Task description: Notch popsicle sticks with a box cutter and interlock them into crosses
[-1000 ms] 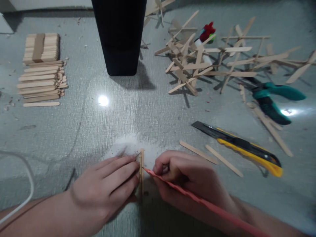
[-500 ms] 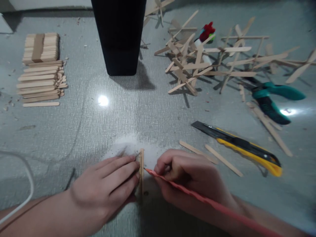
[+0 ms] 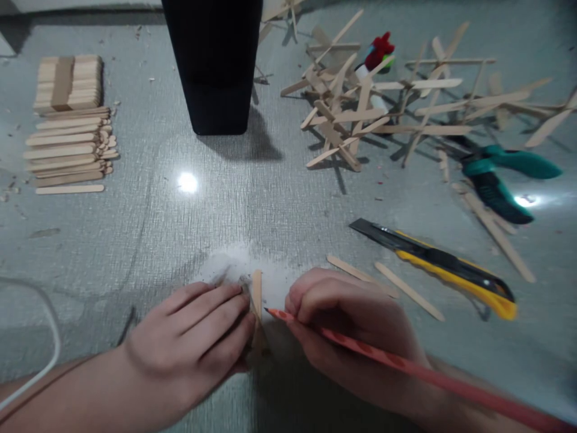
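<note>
At the front middle, a wooden craft stick points away from me on the table. My left hand lies just left of it, fingertips closed on what looks like a second stick, tilted and mostly hidden under the fingers. A red pencil is gripped in my right hand; its sharpened tip hovers just right of the craft stick, apart from it. Two loose sticks lie beyond my right hand. Past them rests a yellow and black utility knife, its tip pointing left.
Stacked craft sticks and a banded bundle lie at the far left. A black box-like object stands at the back. Assembled stick pieces spread across the back right, near green-handled pliers. A white cable curves at left.
The stick under my left fingers has tilted away from the other one, baring more of that stick's flat face. The pencil has turned slightly in my right hand, its tip staying close by.
</note>
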Tool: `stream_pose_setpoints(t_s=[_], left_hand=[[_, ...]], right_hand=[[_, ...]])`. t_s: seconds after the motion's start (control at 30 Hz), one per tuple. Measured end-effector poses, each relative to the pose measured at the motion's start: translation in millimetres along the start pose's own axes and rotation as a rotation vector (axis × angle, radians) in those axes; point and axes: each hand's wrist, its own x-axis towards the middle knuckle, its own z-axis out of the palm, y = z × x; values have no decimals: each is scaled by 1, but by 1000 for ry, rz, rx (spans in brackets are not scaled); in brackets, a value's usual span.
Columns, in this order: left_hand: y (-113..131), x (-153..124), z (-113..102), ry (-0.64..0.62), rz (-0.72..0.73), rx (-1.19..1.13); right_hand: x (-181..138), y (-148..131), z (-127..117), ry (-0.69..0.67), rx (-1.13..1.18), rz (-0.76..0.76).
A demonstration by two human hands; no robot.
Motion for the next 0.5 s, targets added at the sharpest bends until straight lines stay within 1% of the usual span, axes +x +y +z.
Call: stream_pose_setpoints(t_s=[0.27,0.5], left_hand=[[3,1,-4,-2,-12,10],[4,3,-3,0,-18,71]], right_hand=[[5,-3,-1,16,-4,2],[7,-1,-2,-17,-18,-22]])
